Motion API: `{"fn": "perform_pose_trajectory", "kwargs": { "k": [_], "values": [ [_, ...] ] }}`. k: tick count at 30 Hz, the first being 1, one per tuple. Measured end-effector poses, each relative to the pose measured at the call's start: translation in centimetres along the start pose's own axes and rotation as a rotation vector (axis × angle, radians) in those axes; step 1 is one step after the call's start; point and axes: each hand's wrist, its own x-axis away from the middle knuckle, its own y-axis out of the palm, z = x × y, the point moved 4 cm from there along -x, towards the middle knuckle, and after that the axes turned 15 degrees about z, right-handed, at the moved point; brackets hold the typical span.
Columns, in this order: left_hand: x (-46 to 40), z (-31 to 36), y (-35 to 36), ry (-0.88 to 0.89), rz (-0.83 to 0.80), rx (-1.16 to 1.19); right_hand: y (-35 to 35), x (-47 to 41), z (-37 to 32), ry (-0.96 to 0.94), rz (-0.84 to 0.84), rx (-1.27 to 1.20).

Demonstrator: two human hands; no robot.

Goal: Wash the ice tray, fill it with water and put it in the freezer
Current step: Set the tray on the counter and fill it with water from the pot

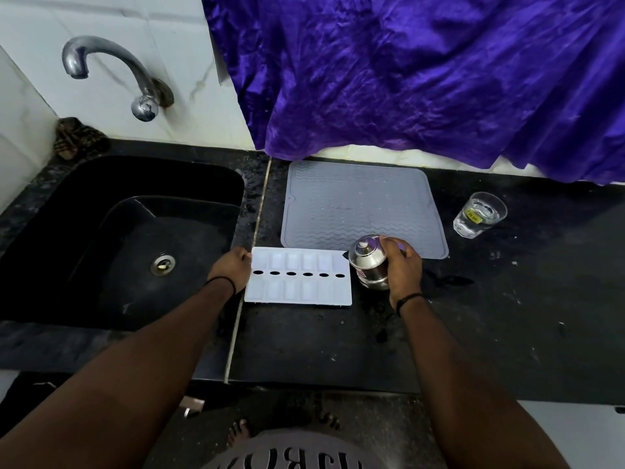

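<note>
Head view, looking down: the left hand (231, 269) grips the left edge of the white ice tray (299, 281), which lies flat on the black counter (473, 333) just right of the sink (101, 238). At the tray's right end, the right hand (402, 270) wraps around a small steel pot (368, 264). Beyond lie a grey drying mat (358, 201), a glass of water (479, 214), then the tap (111, 72) and purple cloth (422, 72).

purple cloth (422, 72) runs off the top and right edges, glass (479, 214) sticker is too tiny to read
</note>
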Motion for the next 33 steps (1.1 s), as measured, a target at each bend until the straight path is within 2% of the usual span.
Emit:
{"fn": "perform_pose_trajectory", "kwargs": {
  "k": [12, 23, 33],
  "values": [
    [-0.1, -0.3, 0.1, -0.021, -0.019, 0.036, 1.5, 0.5, -2.1, -0.031, -0.059, -0.01],
    [0.0, -0.5, 0.2, -0.039, -0.037, 0.052, 1.9, 0.6, -1.1, -0.043, -0.083, 0.063],
    [0.0, -0.4, 0.1, -0.043, -0.033, 0.068, 2.0, 0.6, -1.1, -0.048, -0.087, 0.032]
  ]
}}
